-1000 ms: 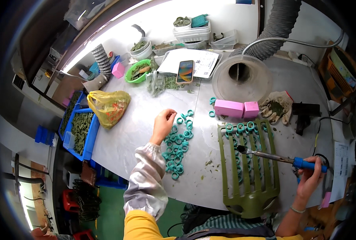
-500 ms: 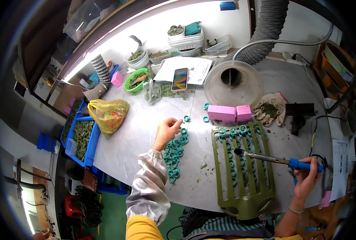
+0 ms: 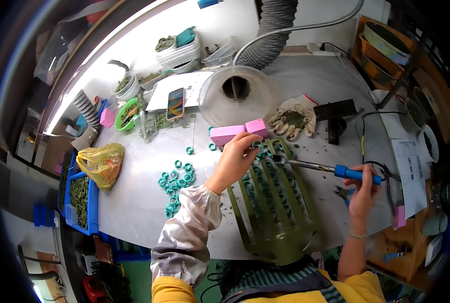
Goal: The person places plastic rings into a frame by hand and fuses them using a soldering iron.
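My left hand (image 3: pixel 236 160), in a silvery sleeve, pinches a teal ring (image 3: pixel 256 145) between thumb and fingers, just above the far end of an olive-green slotted frame (image 3: pixel 281 240). More teal rings show between the frame's bars. My right hand (image 3: pixel 362 194) grips the blue handle of a soldering iron (image 3: pixel 311 166). Its dark, widened tip lies close beside the held ring; whether the two touch I cannot tell. A loose heap of teal rings (image 3: pixel 173 184) lies left of my left forearm.
Beyond the frame are pink blocks (image 3: pixel 228 134), a soiled glove (image 3: pixel 294 117) and a clear funnel-shaped hood (image 3: pixel 257 88) on a grey duct. A phone (image 3: pixel 175 104) rests on papers. Leftward are a yellow bag (image 3: pixel 103 164) and blue bins (image 3: pixel 93 202) of green pieces. Pliers (image 3: pixel 344 193) lie near my right hand.
My left hand has moved right from the ring heap to the frame's far end, now with a ring in its fingers. The iron's tip has come up beside it. The view has shifted right.
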Available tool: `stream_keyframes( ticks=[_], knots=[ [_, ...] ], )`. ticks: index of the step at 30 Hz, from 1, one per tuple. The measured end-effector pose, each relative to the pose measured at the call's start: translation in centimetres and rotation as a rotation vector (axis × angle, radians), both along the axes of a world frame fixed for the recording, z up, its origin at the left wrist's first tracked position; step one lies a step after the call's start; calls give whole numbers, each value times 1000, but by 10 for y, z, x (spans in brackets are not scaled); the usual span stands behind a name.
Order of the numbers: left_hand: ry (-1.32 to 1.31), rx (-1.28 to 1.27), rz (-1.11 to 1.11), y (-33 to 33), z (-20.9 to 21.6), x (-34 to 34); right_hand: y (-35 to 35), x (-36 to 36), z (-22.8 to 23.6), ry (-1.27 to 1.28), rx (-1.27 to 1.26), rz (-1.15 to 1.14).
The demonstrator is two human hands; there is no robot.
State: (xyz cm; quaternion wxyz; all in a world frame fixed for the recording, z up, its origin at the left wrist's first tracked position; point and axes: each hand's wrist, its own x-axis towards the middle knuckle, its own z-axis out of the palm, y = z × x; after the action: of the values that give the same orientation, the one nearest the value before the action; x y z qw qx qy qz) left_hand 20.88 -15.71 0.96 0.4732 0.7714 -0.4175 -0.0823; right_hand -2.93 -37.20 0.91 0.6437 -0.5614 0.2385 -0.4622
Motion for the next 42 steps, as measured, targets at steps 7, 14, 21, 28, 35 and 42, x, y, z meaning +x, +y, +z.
stream_keyframes(
  ticks=[7,14,21,28,35,42],
  knots=[
    [-336,108,38,-35,-24,-2,-5,8,-14,21,18,10],
    [-323,102,38,-43,-31,-2,-3,19,-19,20,6,54],
    [-424,41,34,-37,-24,3,-6,0,-2,18,-48,-36],
    [-391,490,846,98,-63,109,-2,-3,2,-8,14,-5],
    [-105,568,577,134,-68,113,8,0,6,19,-9,58],
    [381,108,451,127,-24,26,30,10,2,-7,28,165]
  ],
)
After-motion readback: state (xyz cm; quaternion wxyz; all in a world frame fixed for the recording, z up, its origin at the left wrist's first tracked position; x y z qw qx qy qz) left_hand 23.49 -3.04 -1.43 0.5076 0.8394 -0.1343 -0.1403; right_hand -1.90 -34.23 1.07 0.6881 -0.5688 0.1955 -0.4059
